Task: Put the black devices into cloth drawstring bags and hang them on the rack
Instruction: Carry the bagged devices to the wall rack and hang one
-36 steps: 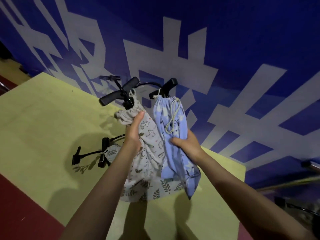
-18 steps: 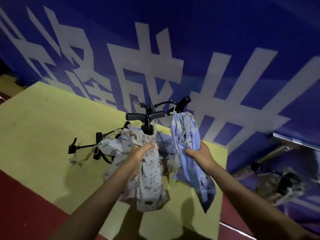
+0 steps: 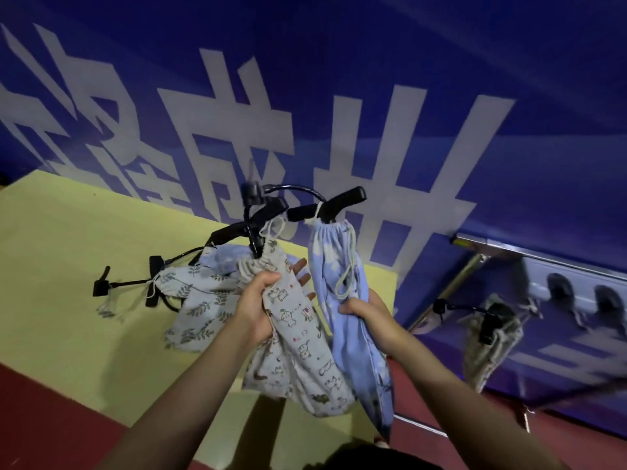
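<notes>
Drawstring bags (image 3: pixel 298 320) on black rack (image 3: pixel 325 206), both hands (image 3: pixel 258 310) gripping them; no legible labels.

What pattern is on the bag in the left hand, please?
Small cartoon animals on pale grey cloth, head view.

bag contents hidden, rack (image 3: pixel 258 228) base behind bags
</notes>
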Motion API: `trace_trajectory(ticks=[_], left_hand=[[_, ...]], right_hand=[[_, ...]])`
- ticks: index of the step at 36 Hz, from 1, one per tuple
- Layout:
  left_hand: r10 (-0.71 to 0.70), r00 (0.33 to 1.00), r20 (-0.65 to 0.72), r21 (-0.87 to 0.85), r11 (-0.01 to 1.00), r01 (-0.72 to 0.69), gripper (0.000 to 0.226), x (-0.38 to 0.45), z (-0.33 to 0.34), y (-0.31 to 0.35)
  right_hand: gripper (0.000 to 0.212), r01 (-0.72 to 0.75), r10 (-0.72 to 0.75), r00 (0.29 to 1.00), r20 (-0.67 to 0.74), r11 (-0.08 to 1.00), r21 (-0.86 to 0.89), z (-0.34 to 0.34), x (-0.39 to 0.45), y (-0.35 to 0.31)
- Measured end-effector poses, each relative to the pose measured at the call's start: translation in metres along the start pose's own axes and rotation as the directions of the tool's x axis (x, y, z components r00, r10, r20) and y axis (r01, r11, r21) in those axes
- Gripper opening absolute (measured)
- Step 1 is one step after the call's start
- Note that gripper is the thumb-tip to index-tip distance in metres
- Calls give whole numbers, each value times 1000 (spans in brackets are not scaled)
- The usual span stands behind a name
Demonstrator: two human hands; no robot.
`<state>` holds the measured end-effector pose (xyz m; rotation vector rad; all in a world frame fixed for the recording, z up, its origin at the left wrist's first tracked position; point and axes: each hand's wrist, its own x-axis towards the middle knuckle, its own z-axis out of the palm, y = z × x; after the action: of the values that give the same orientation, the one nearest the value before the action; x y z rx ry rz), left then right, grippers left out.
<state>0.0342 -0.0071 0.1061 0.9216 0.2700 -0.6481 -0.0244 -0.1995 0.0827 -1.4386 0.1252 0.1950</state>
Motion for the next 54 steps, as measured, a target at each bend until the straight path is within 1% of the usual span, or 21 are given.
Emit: trace_trajectory(ticks=[2,5,8,9,11,14,16,19,21,23,27,31,32,35,40,42,45,47,50,52,54], left_hand=[[5,1000,-29,23,1000,-5,32,-2,4,-9],[36,997,-72,-6,999,-36,29,-6,6,-19],[51,998,-40,-14,999,-51,47,-8,6,-25],[48,998,-30,-6,999,-49,52,-8,6,-27],[36,999,-35,-11,999,-37,51,-8,9,-31],[20,996,-83,-30,999,-23,34,-10,15,-37],[13,996,-88,-44,999,-17,35,-13,20,-42],[8,995,-104,-59,998,-14,33,-15,25,-48],[-3,994,-108,-77,997,-6,33,-17,27,-52],[-5,995,-98,-106,994,-5,32,-18,27,-56],[9,992,-130,-126,992,-25,32,-25,24,-59],[41,986,-162,-99,993,-57,35,-35,12,-54],[52,986,-160,-98,993,-68,42,-37,7,-53],[98,984,-146,-104,988,-114,79,-44,-13,-50],[134,981,-137,-114,982,-150,88,-52,-40,-47],[148,979,-140,-108,980,-164,82,-54,-47,-44],[178,970,-165,-122,972,-200,45,-57,-57,-42],[176,971,-160,-131,971,-198,33,-59,-61,-41],[187,974,-128,-98,975,-200,27,-63,-66,-40],[162,976,-146,-75,982,-174,47,-63,-73,-41],[147,974,-170,-86,983,-164,51,-61,-80,-43]], right_hand=[[47,-32,33,997,76,999,-9,-1,-6,-2],[30,-91,94,983,158,995,-27,-2,-15,-2],[28,-124,140,979,149,986,-115,-6,-19,0],[32,-125,147,978,146,981,-150,-7,-21,1],[40,-113,133,983,124,981,-157,-7,-28,3],[55,30,-12,996,88,980,-198,-2,-40,2],[65,97,-81,994,76,965,-242,-1,-44,2],[91,90,-105,994,-33,949,-301,0,-47,-1],[98,87,-126,986,-104,944,-319,2,-48,-2],[91,137,-193,972,-132,927,-349,6,-48,-1],[57,236,-285,951,-121,920,-313,17,-42,-3],[34,174,-217,963,-157,953,-248,31,-32,-6],[30,152,-195,968,-160,958,-245,34,-29,-7],[41,87,-118,979,-168,979,-183,46,-22,-8],[42,9,-28,976,-214,996,-87,70,-15,-12],[38,3,-15,975,-222,999,-53,77,-12,-14],[37,-17,22,969,-244,1000,21,82,-6,-13],[37,-32,60,972,-226,992,122,83,-4,-16],[32,-31,73,975,-209,980,198,81,1,-20],[30,-26,73,976,-205,974,224,76,5,-21],[29,-30,97,975,-200,949,315,70,8,-22]])
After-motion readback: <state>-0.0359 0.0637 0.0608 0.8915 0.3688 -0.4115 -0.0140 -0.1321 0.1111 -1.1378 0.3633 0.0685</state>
